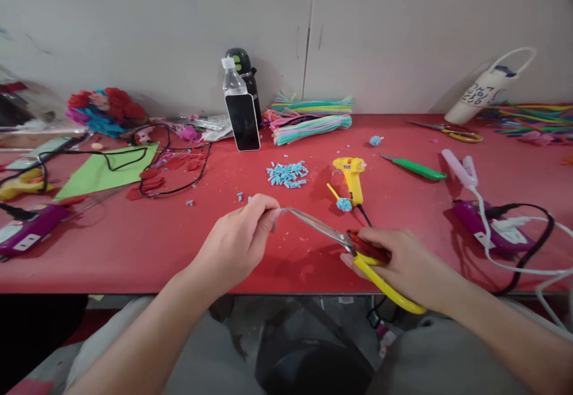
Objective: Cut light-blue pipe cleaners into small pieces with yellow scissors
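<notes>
Between the thumb and fingers of my left hand (242,237) is a short blue pipe cleaner piece (283,210), with just its end showing. My right hand (409,269) grips scissors (320,226) by their red and yellow handles. The blades look nearly together, and their tip points at the blue end; whether they touch cannot be made out. Beyond my hands lies a heap of cut blue pieces (287,174). A fuzzy blue ball on a yellow stem (344,204) rests beside a yellow glue gun (351,174).
A phone (243,122) leans on a clear bottle (233,79). Bundled pipe cleaners (313,122) lie behind the heap. To the right are a green utility knife (418,168), another pair of scissors (452,130) and a purple power strip (474,222) with cords. Green paper (102,168) lies left.
</notes>
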`<state>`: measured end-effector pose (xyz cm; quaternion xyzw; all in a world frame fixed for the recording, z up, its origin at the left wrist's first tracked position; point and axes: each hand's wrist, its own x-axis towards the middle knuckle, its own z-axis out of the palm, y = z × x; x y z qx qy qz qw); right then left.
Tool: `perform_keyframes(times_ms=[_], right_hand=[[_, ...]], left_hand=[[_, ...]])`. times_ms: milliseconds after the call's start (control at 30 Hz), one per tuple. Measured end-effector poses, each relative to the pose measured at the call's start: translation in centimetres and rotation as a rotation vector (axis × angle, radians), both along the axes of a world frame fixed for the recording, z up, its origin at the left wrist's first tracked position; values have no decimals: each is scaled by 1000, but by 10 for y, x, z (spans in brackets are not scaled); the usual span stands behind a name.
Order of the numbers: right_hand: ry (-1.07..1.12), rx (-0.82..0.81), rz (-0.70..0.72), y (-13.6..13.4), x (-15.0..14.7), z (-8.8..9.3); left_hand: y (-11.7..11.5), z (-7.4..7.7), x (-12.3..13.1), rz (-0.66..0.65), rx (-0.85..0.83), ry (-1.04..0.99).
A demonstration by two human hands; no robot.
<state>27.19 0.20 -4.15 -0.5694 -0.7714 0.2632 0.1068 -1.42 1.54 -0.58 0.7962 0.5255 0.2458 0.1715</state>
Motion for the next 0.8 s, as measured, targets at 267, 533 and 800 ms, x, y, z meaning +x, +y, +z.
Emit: perform_keyframes(times_ms=[267,533,800], right_hand=[[-23,57,13,0,3,-5],[-40,54,29,0,2,-3],[-14,59,24,0,1,-1]], left_hand=[[-1,0,-1,-16,7,-8],[-2,2,1,-10,-9,5],[-1,2,-1,-15,2,13]])
